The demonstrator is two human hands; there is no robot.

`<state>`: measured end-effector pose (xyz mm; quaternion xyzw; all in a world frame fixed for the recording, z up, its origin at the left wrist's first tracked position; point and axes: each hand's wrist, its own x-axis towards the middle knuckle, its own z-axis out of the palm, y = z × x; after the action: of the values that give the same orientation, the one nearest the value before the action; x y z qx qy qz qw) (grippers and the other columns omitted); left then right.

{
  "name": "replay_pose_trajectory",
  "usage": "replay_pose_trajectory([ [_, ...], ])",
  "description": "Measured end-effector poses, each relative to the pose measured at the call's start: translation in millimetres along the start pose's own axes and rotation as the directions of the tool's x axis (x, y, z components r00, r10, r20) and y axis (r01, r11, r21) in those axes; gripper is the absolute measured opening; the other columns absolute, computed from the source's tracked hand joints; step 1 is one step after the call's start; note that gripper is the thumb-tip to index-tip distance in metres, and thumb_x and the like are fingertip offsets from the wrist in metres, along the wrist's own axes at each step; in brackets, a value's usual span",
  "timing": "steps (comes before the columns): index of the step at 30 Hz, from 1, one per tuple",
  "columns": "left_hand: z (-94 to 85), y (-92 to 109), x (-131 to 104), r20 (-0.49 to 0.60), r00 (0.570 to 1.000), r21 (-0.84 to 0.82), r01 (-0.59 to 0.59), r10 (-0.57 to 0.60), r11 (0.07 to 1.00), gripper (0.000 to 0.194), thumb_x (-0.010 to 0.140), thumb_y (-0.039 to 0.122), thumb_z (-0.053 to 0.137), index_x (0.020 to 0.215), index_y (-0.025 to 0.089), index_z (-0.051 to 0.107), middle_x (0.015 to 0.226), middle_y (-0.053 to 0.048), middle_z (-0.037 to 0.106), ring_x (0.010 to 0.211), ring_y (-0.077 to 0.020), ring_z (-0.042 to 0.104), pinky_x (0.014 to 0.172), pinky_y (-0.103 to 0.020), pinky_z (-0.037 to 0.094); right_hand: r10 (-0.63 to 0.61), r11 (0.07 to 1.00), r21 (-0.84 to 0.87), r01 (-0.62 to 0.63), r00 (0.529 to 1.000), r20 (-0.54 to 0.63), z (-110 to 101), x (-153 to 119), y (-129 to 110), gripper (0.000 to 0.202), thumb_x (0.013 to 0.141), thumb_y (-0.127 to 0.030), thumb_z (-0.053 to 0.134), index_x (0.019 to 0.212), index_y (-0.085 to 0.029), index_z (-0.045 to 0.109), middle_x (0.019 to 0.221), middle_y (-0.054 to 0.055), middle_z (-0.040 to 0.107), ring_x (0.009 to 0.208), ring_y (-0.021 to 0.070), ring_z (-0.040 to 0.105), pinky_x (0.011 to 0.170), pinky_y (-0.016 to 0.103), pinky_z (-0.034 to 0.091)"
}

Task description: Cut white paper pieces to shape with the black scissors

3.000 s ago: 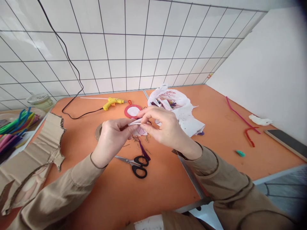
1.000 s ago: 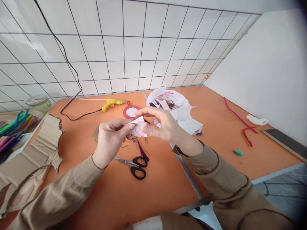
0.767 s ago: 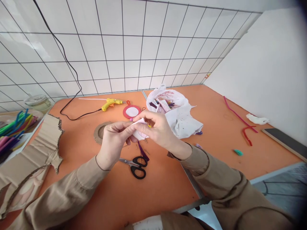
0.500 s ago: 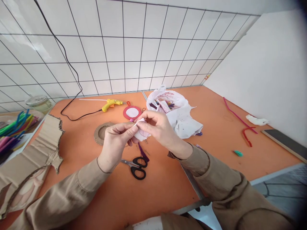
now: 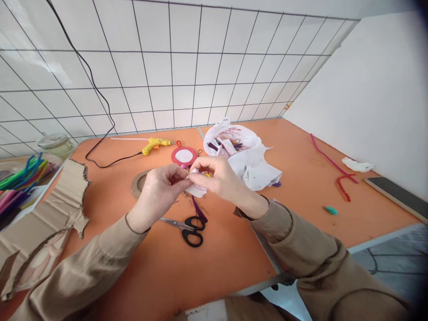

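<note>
Between my two hands is a small piece of white cloth point(image 5: 197, 190), pinched at its upper edge. My left hand point(image 5: 158, 191) has thumb and fingers closed on its left side. My right hand point(image 5: 219, 179) grips it from the right, fingertips touching those of the left. A bit of yellow shows by the right fingers, too small to make out. Behind the hands lies a red ring with a white centre point(image 5: 184, 156). A cardboard ring point(image 5: 137, 183) is partly hidden by my left hand. Black-handled scissors point(image 5: 192, 231) and a purple tassel point(image 5: 199, 209) lie below the hands.
A yellow glue gun point(image 5: 155, 145) with a black cord is at the back left. Torn cardboard point(image 5: 56, 200) and coloured pipe cleaners point(image 5: 23, 174) lie left. A white plastic bag point(image 5: 249, 142) stands behind my right hand. Red pipe cleaners point(image 5: 344, 187) and a phone-like dark slab point(image 5: 397, 196) lie right.
My left hand has turned and shifted slightly left, uncovering more of the scissor blades. The cloth hangs a little differently, and a bit of yellow now shows by my right fingers.
</note>
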<state>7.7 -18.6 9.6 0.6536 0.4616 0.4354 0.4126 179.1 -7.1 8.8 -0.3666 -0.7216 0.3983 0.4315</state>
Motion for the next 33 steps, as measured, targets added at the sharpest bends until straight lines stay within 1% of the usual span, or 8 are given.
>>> replay_pose_trajectory([
  [3,-0.3,-3,1,-0.029,0.999,-0.124,0.034,-0.038,0.992,0.022,0.069,0.031,0.079,0.064,0.016,0.063,0.059,0.001,0.061,0.052,-0.0077,0.049,0.046,-0.019,0.039,-0.023,0.998,-0.064,0.024,1.000,0.004,-1,1,-1,0.019,0.081,-0.028,0.061,0.068,-0.018,0.052,0.067,-0.002,0.049,0.063,0.0109,0.044,0.056,0.026,0.033],
  [8,3.0,-10,3,-0.033,0.987,-0.369,0.132,-0.155,0.920,0.024,0.068,0.032,0.081,0.066,0.016,0.063,0.051,0.005,0.051,0.043,-0.0043,0.038,0.038,-0.018,0.028,-0.010,0.991,-0.136,0.007,1.000,-0.028,-3,4,1,0.026,0.080,-0.029,0.060,0.063,-0.019,0.044,0.061,-0.004,0.037,0.058,0.0102,0.033,0.052,0.027,0.022],
  [15,12.3,-13,1,-0.079,0.986,-0.497,0.087,-0.145,0.864,0.033,0.063,0.036,0.086,0.064,0.015,0.061,0.051,0.004,0.053,0.045,-0.0052,0.043,0.040,-0.017,0.035,-0.001,0.998,-0.060,0.002,1.000,0.016,-3,7,4,0.025,0.078,-0.031,0.062,0.065,-0.019,0.043,0.065,-0.004,0.040,0.061,0.0113,0.038,0.055,0.027,0.028],
  [19,11.7,-15,3,0.036,0.989,-0.548,0.140,-0.145,0.824,0.037,0.062,0.043,0.087,0.072,0.015,0.065,0.067,0.001,0.062,0.056,-0.0085,0.055,0.046,-0.019,0.046,0.060,0.994,-0.096,-0.057,0.998,0.032,-2,6,7,0.021,0.076,-0.026,0.062,0.064,-0.019,0.047,0.063,-0.004,0.044,0.059,0.0112,0.041,0.054,0.026,0.029],
  [21,9.3,-17,5,0.111,0.984,-0.541,0.179,-0.141,0.822,0.039,0.058,0.039,0.091,0.077,0.014,0.067,0.070,0.000,0.066,0.060,-0.0103,0.059,0.050,-0.020,0.050,0.091,0.993,-0.080,-0.086,0.994,0.057,-1,6,8,0.023,0.075,-0.028,0.066,0.064,-0.018,0.049,0.063,-0.004,0.046,0.059,0.0111,0.043,0.054,0.026,0.032],
  [27,-1.5,-21,16,0.226,0.964,-0.513,0.239,-0.139,0.824,0.036,0.053,0.027,0.094,0.075,0.013,0.070,0.067,-0.002,0.068,0.056,-0.0098,0.059,0.047,-0.019,0.047,0.118,0.992,0.028,-0.121,0.989,0.093,-3,10,15,0.024,0.073,-0.033,0.071,0.070,-0.017,0.054,0.065,-0.003,0.051,0.059,0.0111,0.049,0.053,0.024,0.035],
  [31,-11.2,-17,21,0.102,0.990,-0.543,0.139,-0.099,0.828,0.025,0.055,0.024,0.092,0.069,0.014,0.073,0.067,-0.002,0.068,0.054,-0.0080,0.054,0.042,-0.017,0.038,0.093,0.995,0.039,-0.094,0.995,0.028,-12,13,15,0.023,0.080,-0.037,0.064,0.076,-0.016,0.055,0.066,-0.002,0.056,0.059,0.0115,0.052,0.055,0.025,0.039],
  [33,-16.7,-13,22,-0.020,0.995,-0.551,0.071,-0.099,0.831,0.022,0.056,0.022,0.091,0.069,0.015,0.074,0.072,-0.002,0.069,0.051,-0.0050,0.047,0.038,-0.017,0.028,0.119,0.989,-0.107,-0.106,0.985,0.126,-13,9,10,0.019,0.079,-0.033,0.065,0.076,-0.016,0.056,0.067,0.000,0.059,0.060,0.0121,0.055,0.057,0.025,0.040],
])
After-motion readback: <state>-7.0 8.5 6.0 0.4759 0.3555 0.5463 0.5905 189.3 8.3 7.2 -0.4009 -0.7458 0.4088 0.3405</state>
